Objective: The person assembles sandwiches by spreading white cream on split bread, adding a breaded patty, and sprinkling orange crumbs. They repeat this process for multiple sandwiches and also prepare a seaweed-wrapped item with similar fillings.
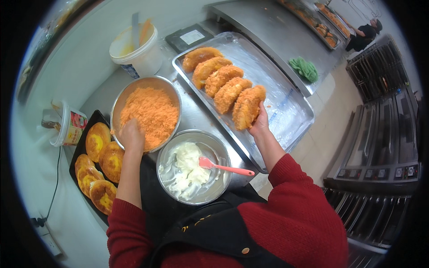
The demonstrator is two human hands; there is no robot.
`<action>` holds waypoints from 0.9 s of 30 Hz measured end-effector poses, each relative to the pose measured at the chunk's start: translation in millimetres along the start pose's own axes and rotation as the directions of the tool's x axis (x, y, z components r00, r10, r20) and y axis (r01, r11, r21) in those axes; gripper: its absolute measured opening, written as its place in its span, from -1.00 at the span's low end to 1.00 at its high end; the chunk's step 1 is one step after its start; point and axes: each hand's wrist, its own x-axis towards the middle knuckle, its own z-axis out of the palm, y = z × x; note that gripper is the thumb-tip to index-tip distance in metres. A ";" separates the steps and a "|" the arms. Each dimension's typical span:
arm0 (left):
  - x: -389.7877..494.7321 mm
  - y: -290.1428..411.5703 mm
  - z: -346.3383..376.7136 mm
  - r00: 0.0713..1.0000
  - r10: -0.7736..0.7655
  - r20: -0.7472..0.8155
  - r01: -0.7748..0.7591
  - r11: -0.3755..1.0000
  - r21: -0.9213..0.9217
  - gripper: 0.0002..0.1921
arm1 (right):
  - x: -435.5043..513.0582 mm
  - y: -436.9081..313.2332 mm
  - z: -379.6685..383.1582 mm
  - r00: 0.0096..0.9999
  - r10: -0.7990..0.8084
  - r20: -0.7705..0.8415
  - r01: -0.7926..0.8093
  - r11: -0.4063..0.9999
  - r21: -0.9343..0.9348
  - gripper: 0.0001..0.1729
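Note:
My right hand is closed round the lower side of a folded bun coated in orange floss, at the near end of a row of folded buns on a metal tray lined with plastic film. My left hand reaches into a steel bowl of orange floss; its fingertips are hidden, so I cannot tell whether they hold any. Nearer my body, a second steel bowl holds white cream and a pink spatula. Round golden buns lie on a black tray at the left.
A white tub with utensils stands behind the floss bowl, beside a black flat device. Another tub is at the left. A green cloth lies on the back steel table. Ovens and a person are at the right.

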 end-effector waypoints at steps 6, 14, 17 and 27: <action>-0.1 -9.1 0.4 0.999 -0.014 0.031 0.018 0.992 -0.127 -0.86 | 8.8 5.4 -16.5 0.988 0.017 -0.156 -0.066 0.947 -0.314 -0.30; -1.6 -17.7 6.7 0.995 0.044 -0.084 -0.064 0.964 -0.260 -0.89 | 6.4 -11.9 -33.9 0.969 -0.180 -0.170 0.006 0.705 -0.710 -0.41; -2.1 -19.3 6.0 0.995 0.038 -0.089 -0.065 0.945 -0.319 -0.91 | 11.9 -19.7 -32.0 0.979 -0.057 -0.198 -0.113 0.656 -0.746 -0.42; -7.0 -19.1 -3.8 0.992 -0.036 -0.122 -0.022 0.897 -0.441 -0.91 | -12.8 -25.4 -53.0 0.988 0.094 -0.126 -0.120 0.969 -0.218 -0.53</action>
